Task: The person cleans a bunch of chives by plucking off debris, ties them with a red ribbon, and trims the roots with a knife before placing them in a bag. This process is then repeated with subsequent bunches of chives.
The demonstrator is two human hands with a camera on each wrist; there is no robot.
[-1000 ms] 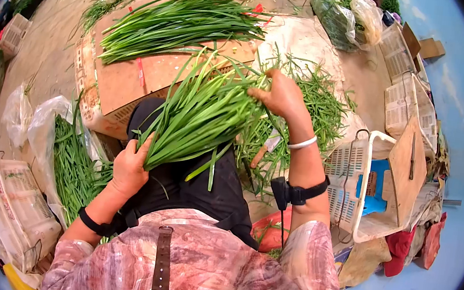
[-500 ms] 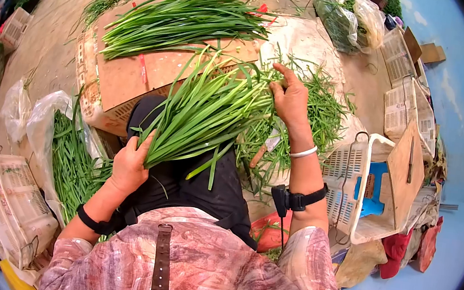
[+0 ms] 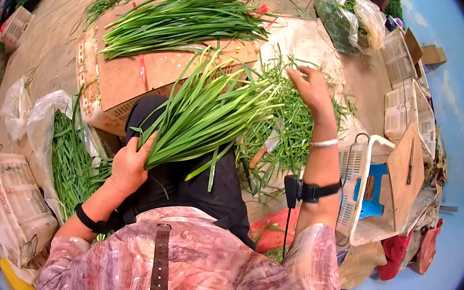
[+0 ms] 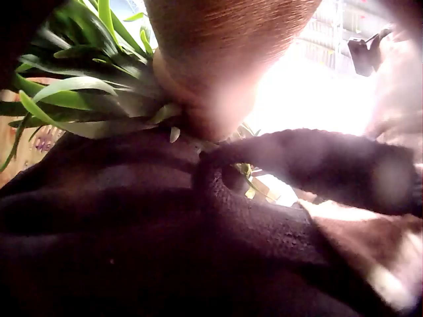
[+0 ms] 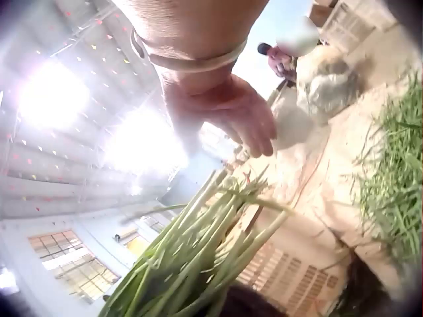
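Observation:
My left hand (image 3: 130, 166) grips a bunch of garlic chives (image 3: 205, 124) near its leafy end, over dark trousers. The pale stem ends fan out to the upper right. My right hand (image 3: 313, 94) is off the bunch, its fingers loosely extended above a heap of loose green trimmings (image 3: 297, 130). In the right wrist view, the same hand hangs beyond the stem tips with a gap between. On the trimmings lies a knife (image 3: 258, 156) with a wooden handle. Cloth and wrist fill most of the left wrist view, hiding the left fingers.
A larger pile of chives (image 3: 183, 26) lies on a cardboard sheet (image 3: 123, 88) over a crate in front. To the left sits a plastic bag (image 3: 44, 116) of greens beside a white crate (image 3: 23, 195). Another white crate (image 3: 359, 218) stands at the right.
My right hand has let go of the stem ends and moved right, away from the bunch, with its fingers loosening. The left hand and bunch have stayed nearly still.

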